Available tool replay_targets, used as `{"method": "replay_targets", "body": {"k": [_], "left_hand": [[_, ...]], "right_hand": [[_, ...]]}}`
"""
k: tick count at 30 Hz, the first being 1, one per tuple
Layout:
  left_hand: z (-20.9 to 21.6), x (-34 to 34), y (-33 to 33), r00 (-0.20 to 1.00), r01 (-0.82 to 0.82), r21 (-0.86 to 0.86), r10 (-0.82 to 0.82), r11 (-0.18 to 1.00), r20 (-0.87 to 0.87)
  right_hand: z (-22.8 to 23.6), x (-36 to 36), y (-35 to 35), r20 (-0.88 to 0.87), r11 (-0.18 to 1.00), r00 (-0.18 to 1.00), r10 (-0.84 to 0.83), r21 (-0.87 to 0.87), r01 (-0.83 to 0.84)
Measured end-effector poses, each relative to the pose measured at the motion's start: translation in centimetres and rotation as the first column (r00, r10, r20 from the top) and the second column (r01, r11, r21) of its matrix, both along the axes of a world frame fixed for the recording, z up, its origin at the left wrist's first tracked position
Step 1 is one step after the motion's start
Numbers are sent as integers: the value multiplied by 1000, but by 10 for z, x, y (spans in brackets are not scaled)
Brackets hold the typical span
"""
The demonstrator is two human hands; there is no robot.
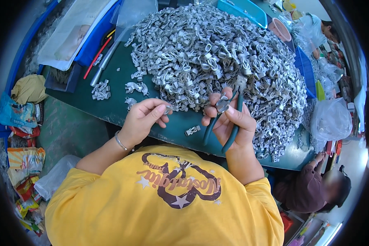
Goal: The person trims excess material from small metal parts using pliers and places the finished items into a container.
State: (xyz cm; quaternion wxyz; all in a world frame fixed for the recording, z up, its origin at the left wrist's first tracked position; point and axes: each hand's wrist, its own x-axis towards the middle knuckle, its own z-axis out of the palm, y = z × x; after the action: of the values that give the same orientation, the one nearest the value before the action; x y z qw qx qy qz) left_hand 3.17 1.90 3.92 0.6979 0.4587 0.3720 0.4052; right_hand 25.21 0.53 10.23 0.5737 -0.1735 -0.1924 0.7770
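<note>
Over the near edge of the dark green table, my left hand pinches a small silvery metal piece between thumb and fingertips. My right hand holds green-handled pliers with the jaws pointing up toward the pile. Its thumb and fingers also grip a small shiny metal part. In front of both hands rises a large heap of grey metal looped parts. One loose looped part lies between my hands near the table edge. A few linked parts rest left of the heap.
A red pencil and a metal tool lie at the table's left, beside a blue tray. A turquoise basket and a pink bowl stand behind the heap. One person sits at right; another is far right.
</note>
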Motion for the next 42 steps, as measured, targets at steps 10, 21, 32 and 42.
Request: {"method": "replay_targets", "body": {"k": [10, 21, 32, 42], "left_hand": [[-35, -11, 10, 990, -46, 91, 58, 995, -132], [-31, -24, 15, 987, -95, 159, 114, 983, -117], [-28, -28, 13, 976, -36, 384, 115, 923, -184], [-31, -25, 10, 966, -152, -125, 174, 980, 193]], "right_hand": [[101, 69, 59, 509, 858, 693, -511, 350, 376], [94, 196, 278, 745, 799, 513, -426, 44, 600], [121, 176, 225, 763, 836, 542, -354, -2, 549], [125, 104, 78, 571, 877, 676, -467, 399, 268]]}}
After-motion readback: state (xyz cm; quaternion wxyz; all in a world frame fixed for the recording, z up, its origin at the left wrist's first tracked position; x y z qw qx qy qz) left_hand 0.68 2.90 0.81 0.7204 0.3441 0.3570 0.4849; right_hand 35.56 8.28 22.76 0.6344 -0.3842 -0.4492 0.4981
